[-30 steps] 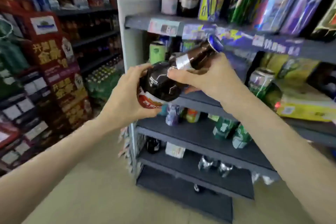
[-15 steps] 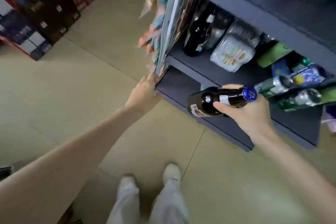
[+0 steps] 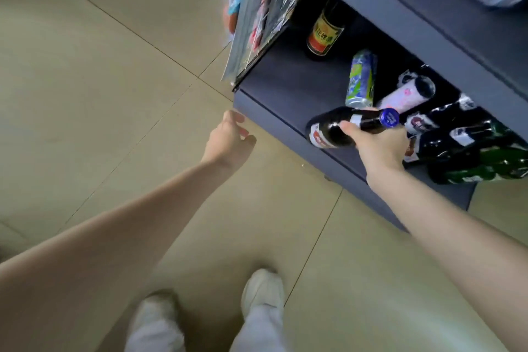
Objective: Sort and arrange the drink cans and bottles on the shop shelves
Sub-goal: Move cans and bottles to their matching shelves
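A dark bottle with a blue cap is gripped sideways in the right hand, fingers wrapped round its neck, above the front edge of the bottom shelf. The left hand, fingers loosely curled, is held empty near the shelf's front left corner. Other bottles and a can are seen lying on the shelf.

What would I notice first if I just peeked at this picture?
Probably the right hand holding a dark bottle with a blue cap sideways over the bottom shelf. Right of it lies a jumble of dark and green bottles, with a green and blue can behind. The left hand hangs empty near the shelf's corner.
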Motion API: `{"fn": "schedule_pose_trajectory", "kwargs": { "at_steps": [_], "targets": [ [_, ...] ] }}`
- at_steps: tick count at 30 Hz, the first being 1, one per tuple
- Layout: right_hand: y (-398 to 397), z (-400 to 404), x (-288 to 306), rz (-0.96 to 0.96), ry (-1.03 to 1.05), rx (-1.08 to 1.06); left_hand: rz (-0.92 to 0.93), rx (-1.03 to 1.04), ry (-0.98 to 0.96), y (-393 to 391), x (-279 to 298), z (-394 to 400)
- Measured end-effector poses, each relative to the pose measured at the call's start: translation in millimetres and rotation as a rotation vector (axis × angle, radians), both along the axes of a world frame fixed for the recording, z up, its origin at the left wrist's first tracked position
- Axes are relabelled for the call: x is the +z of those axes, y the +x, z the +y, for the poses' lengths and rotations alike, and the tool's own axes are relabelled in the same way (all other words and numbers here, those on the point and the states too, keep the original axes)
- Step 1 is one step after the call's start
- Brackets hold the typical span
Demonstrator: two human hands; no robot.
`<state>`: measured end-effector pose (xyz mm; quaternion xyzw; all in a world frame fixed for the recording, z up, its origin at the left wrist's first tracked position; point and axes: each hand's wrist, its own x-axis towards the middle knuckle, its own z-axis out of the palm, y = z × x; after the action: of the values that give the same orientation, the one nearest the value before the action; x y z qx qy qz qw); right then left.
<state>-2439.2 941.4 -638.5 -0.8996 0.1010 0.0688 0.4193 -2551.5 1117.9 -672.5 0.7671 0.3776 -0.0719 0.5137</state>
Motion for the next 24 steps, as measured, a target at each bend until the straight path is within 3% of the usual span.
{"fn": "schedule_pose_trajectory", "kwargs": {
  "at_steps": [7, 14, 24],
  "targets": [
    [52.7, 38.5, -19.3, -0.023, 0.051, -0.049, -0.001, 0.143, -0.039, 11.4, -27.3, 11.0],
    [67.7, 60.5, -28.9, -0.025, -0.107, -0.032, -0.016, 0.178, -0.050, 10.9, -39.2, 17.7],
    [62.2, -1.7, -33.3, -0.036, -0.110, -0.314, -0.034, 0.049, -0.044, 30.4, -27.3, -1.5]
  ]
}}
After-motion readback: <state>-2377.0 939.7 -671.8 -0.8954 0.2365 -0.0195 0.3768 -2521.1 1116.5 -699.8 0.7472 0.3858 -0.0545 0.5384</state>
